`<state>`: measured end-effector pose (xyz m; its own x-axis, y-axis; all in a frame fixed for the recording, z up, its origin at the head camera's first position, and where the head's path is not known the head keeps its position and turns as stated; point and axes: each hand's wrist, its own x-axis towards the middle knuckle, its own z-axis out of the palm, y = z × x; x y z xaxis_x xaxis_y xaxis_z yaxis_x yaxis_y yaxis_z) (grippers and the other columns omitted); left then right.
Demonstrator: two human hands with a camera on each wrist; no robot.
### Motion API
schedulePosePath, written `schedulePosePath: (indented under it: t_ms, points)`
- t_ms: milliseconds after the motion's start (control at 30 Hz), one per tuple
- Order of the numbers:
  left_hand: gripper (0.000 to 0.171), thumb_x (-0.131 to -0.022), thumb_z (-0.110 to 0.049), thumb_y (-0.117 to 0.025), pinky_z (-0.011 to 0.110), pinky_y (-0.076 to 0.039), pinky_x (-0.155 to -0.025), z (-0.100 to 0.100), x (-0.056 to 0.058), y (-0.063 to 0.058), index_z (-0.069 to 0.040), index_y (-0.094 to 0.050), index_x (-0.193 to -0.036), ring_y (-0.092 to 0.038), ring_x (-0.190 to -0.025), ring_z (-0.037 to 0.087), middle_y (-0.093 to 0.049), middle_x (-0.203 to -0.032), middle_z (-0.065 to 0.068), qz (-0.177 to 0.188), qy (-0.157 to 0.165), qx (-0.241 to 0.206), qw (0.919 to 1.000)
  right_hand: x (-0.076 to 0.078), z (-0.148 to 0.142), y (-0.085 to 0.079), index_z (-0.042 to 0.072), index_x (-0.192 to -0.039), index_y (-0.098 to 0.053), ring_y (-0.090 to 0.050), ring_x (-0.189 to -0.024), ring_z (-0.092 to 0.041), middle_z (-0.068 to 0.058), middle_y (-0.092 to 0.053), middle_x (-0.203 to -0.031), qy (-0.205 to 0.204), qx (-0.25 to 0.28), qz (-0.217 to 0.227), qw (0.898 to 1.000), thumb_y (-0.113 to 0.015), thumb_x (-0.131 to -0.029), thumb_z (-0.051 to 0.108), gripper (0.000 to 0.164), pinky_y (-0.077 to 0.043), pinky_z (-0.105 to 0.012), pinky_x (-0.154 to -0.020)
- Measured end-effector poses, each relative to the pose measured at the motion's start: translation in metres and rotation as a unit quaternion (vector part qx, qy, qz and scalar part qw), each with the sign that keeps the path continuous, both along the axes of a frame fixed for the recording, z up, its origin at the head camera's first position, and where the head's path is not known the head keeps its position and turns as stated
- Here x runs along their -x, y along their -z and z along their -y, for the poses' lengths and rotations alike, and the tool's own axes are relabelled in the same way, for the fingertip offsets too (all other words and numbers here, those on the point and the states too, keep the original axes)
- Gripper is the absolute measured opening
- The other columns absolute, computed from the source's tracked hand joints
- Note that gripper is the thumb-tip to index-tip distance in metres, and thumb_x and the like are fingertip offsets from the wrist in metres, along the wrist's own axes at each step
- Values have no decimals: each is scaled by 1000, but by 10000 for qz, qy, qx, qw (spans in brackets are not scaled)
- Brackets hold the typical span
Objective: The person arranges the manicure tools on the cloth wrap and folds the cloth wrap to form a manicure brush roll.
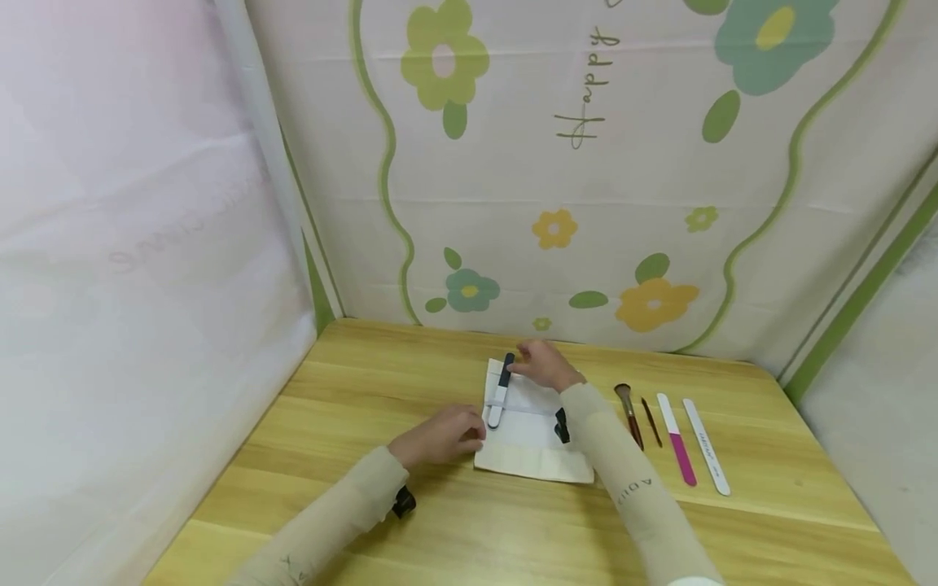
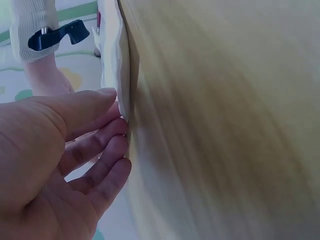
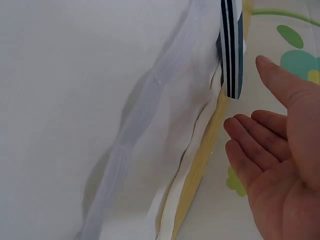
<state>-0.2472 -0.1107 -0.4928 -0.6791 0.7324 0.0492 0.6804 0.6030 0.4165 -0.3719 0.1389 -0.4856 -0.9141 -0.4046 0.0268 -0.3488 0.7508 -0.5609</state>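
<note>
A white fabric case (image 1: 523, 427) lies unfolded on the table with an elastic band (image 1: 538, 408) across it. Tucked under the band near its left side is a nail file (image 1: 500, 395), dark at the far half and white at the near half. Its layered, striped edge shows as a nail file (image 3: 231, 47) in the right wrist view. My left hand (image 1: 443, 435) pinches the left edge of the case, thumb (image 2: 97, 102) on top and fingertips low at the table. Beside the file's dark end is my right hand (image 1: 545, 364), fingers loosely bent and holding nothing.
Right of the case lie a makeup brush (image 1: 628, 415), a thin dark stick (image 1: 651, 423), a pink-and-white nail file (image 1: 677, 439) and a white nail file (image 1: 707, 446). A flower-printed curtain (image 1: 506, 171) stands behind the wooden table (image 1: 344, 391).
</note>
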Motion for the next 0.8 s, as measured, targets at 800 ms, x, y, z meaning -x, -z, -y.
schedulePosePath:
  t_ms: [800]
  points:
    - [9, -107, -8, -61, 21, -48, -79, -2, 3, 11, -9, -66, -100, -52, -85, 6, -63, -96, 0, 123, -139, -767, 9969, 7, 10, 16, -9, -144, -57, -61, -135, -39, -27, -63, -144, -771, 51, -83, 9970, -79, -97, 21, 60, -52, -51, -110]
